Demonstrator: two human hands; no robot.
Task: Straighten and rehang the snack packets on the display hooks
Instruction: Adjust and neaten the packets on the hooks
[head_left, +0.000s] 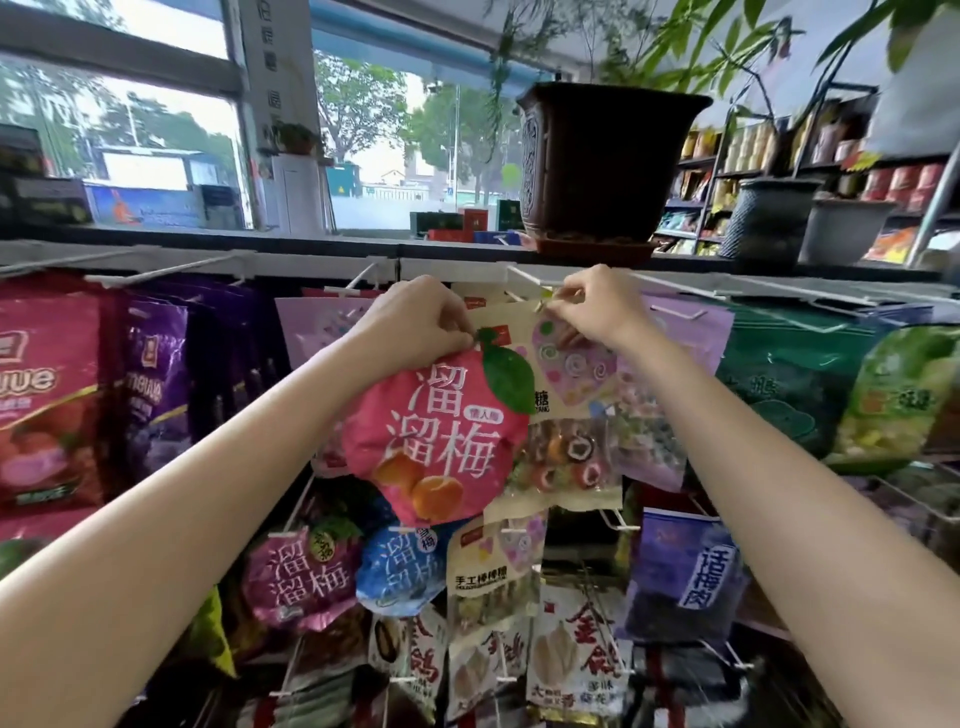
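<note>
My left hand (421, 322) grips the top of a round pink plum packet (436, 436) with white characters and a green leaf, held up in front of the rack. My right hand (592, 306) pinches the top edge of a cream lollipop packet (566, 415) with a pink heart, right at a white display hook (524, 278) under the top rail. The lollipop packet hangs behind and to the right of the pink one. Whether its hole is on the hook is hidden by my fingers.
More packets hang on white hooks all around: magenta and purple bags (78, 395) at left, green bags (893, 395) at right, pink, blue and dark blue packets (685, 582) below. A dark plant pot (597, 161) stands on the shelf top above. Store shelves (727, 197) lie behind right.
</note>
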